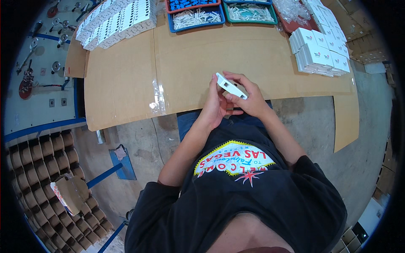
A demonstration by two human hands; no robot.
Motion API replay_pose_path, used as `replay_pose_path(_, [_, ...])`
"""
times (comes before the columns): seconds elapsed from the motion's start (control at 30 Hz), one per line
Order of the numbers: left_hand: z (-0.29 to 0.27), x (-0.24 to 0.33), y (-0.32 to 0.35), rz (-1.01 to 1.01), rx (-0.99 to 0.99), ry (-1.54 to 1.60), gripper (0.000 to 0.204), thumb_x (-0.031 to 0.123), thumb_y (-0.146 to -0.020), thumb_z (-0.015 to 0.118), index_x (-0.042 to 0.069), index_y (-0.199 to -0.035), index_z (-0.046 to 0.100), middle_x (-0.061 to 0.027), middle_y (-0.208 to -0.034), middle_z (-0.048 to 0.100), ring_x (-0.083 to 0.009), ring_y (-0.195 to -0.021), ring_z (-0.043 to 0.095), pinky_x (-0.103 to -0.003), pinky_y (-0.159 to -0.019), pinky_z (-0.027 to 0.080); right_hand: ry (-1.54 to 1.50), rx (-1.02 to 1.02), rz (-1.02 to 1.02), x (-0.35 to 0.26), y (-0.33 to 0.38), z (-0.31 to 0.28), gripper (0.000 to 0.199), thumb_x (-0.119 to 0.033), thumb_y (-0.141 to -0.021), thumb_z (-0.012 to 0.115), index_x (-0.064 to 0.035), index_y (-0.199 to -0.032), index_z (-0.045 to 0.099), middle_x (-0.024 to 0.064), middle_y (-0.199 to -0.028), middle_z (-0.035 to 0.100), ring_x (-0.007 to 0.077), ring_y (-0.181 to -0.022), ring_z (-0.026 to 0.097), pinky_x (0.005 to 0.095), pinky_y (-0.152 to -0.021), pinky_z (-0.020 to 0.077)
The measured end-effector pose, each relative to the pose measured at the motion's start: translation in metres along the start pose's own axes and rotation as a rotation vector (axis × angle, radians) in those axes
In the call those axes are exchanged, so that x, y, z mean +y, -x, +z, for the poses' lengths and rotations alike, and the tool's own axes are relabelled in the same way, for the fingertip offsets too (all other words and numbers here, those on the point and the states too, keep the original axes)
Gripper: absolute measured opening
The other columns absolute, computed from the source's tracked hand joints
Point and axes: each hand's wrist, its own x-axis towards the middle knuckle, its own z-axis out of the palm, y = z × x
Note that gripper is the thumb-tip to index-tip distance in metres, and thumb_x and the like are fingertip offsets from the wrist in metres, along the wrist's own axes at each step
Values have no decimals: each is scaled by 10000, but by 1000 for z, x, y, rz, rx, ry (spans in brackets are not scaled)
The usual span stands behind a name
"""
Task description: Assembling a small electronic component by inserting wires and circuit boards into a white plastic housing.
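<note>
White plastic device: one, in view above the cardboard-topped desk, around the middle of its near edge. Left hand: fingers half curled, fingertips at the device's left end. Right hand: thumb and forefinger bent round the other end, closed on it. Risk: a loosened fingertip hold could drop it over the near edge. Trays, far edge: five visible. White box groups: two, far-left and far-right corners; boxes overlap, uncountable.
</note>
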Motion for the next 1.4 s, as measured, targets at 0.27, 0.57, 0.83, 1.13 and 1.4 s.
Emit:
replay_pose_path(0.27, [-9, -4, -5, -77, -51, -20, 950, 873, -918, 229, 85, -1334, 559, -126, -1192, 690, -241, -1009, 708, -480, -901, 581, -93, -43, 149, -8, 1, -3, 396, -132, -913, 738, -4, -1265, 609, 136, -1124, 724, 208, -1042, 703, 349, -908, 553])
replay_pose_path(0.57, [-10, -6, -10, -97, -16, -23, 950, 883, -909, 236, 83, -1257, 613, -101, -1066, 718, -216, -920, 706, -464, -883, 576, -111, -25, 189, -6, 3, -5, 377, -136, -926, 733, 2, -1254, 609, 143, -1110, 730, 202, -1010, 711, 340, -882, 556])
replay_pose_path(0.83, [-8, -5, -13, -75, -16, -19, 899, 879, -908, 273, 98, -1228, 583, -101, -983, 722, -223, -919, 715, -442, -871, 554, -79, -15, 143, 2, 1, -5, 370, -149, -939, 724, -2, -1258, 609, 142, -1089, 738, 203, -996, 720, 334, -856, 563])
replay_pose_path(1.13, [-8, -2, -8, 33, -88, 198, 764, 761, -961, 402, 90, -1305, 528, -130, -1164, 684, -262, -1040, 709, -505, -923, 566, -190, -42, 264, -5, -7, -2, 382, -164, -970, 698, -16, -1312, 612, 118, -1088, 746, 173, -1007, 725, 316, -851, 578])
replay_pose_path(1.4, [-13, 0, -5, 222, 46, 175, 670, 620, -970, 534, 86, -1372, 491, -123, -1274, 632, -248, -1145, 650, -457, -979, 542, -84, -12, 60, 7, -5, -3, 410, -154, -971, 685, -39, -1360, 624, 133, -1267, 705, 195, -1156, 666, 339, -985, 521])
